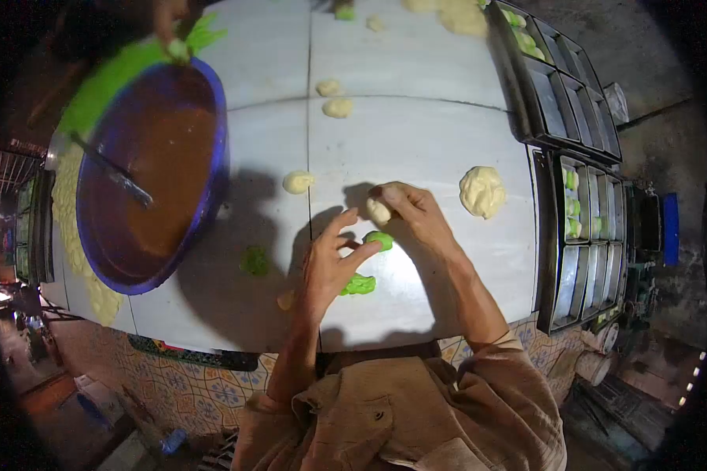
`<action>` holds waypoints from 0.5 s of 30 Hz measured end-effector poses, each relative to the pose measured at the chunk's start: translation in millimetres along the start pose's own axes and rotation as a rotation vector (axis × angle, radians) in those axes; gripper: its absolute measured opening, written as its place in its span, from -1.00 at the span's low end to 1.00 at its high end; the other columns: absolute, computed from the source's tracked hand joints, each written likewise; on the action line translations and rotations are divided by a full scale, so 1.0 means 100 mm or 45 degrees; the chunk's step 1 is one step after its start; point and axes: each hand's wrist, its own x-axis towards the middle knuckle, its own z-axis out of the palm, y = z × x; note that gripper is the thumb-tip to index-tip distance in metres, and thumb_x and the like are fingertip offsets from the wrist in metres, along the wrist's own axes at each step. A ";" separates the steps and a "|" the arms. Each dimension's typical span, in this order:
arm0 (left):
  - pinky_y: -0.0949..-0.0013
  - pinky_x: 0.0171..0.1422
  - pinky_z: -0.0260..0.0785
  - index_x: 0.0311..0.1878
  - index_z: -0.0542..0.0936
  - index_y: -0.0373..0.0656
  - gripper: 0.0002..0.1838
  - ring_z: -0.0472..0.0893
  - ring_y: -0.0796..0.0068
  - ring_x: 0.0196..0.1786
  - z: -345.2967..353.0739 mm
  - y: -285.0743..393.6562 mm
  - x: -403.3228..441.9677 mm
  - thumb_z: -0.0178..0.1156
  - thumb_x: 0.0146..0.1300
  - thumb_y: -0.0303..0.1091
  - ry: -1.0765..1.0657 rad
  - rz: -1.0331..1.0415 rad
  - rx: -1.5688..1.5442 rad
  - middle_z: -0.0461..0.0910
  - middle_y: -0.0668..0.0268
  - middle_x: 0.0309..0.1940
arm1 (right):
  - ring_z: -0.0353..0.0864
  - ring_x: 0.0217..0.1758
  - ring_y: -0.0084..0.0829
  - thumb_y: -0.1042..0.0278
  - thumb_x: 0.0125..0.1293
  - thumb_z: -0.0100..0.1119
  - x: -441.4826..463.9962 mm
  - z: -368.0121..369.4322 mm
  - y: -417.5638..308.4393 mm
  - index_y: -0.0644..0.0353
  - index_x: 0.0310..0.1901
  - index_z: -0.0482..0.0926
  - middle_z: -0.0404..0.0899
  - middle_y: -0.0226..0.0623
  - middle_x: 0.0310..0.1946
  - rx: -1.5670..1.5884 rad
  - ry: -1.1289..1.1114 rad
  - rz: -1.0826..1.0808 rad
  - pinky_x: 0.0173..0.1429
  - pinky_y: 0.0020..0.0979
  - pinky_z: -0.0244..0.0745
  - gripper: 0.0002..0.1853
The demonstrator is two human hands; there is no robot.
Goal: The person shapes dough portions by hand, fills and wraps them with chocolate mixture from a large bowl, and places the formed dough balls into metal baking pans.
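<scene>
My right hand (418,213) pinches a small pale dough piece (379,210) above the white tiled table. My left hand (330,263) is just left of it, palm inward, with its fingers apart and curved. Its thumb tip touches a small bright green dough piece (379,239). Below that hand a second green dough lump (359,284) lies on the table. A pale dough ball (298,183) rests to the upper left of my hands, and a larger pale dough lump (482,192) to the right.
A purple basin (218,102) of brown filling with a metal utensil (118,173) stands left. Another person's hand (167,23) holds green dough at its rim. Divided metal trays (538,235) line the right edge, some compartments holding green-and-pale dough. A flattened green sheet (110,78) lies behind the basin.
</scene>
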 end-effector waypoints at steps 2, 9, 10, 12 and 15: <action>0.46 -0.16 0.48 0.24 0.53 -0.19 -0.45 0.64 0.58 -0.22 0.15 0.00 0.13 0.41 0.19 -0.30 -0.052 0.024 -0.242 0.72 0.30 -0.20 | 0.60 -0.01 -0.46 0.19 0.44 0.16 -0.05 0.00 0.15 0.31 0.08 0.54 0.62 -0.24 -0.08 0.199 0.004 0.073 0.13 -0.48 0.50 -0.64; 0.53 -0.12 0.55 0.20 0.56 -0.31 -0.61 0.67 0.53 -0.11 0.25 0.27 0.03 0.26 0.31 -0.49 0.008 -0.109 -0.482 0.68 0.16 -0.09 | 0.58 -0.03 -0.39 0.46 0.40 0.08 -0.33 0.22 0.17 0.31 0.19 0.40 0.52 -0.12 -0.05 0.477 0.202 -0.064 0.00 -0.43 0.55 -0.65; 0.51 -0.08 0.55 0.19 0.56 -0.32 -0.63 0.66 0.52 -0.08 0.23 0.29 0.01 0.24 0.32 -0.51 0.014 -0.136 -0.422 0.67 0.16 -0.06 | 0.59 -0.01 -0.39 0.44 0.40 0.07 -0.33 0.21 0.24 0.28 0.18 0.43 0.52 -0.15 -0.02 0.295 0.181 -0.060 0.00 -0.42 0.55 -0.66; 0.46 0.02 0.52 0.14 0.58 -0.35 -0.66 0.64 0.50 -0.03 0.17 0.21 0.00 0.22 0.30 -0.54 -0.004 -0.142 -0.371 0.67 0.16 -0.04 | 0.58 0.01 -0.41 0.37 0.41 0.09 -0.33 0.12 0.40 0.24 0.17 0.47 0.52 -0.22 0.05 -0.117 0.156 -0.244 0.01 -0.41 0.55 -0.67; 0.40 0.11 0.46 0.05 0.60 -0.40 -0.66 0.62 0.46 -0.01 0.00 0.20 0.06 0.27 0.22 -0.48 -0.158 0.013 0.020 0.67 0.18 -0.07 | 0.58 -0.01 -0.44 0.35 0.35 0.17 -0.30 0.00 0.53 0.27 0.04 0.57 0.57 -0.24 -0.01 -0.486 0.132 -0.715 -0.01 -0.41 0.54 -0.71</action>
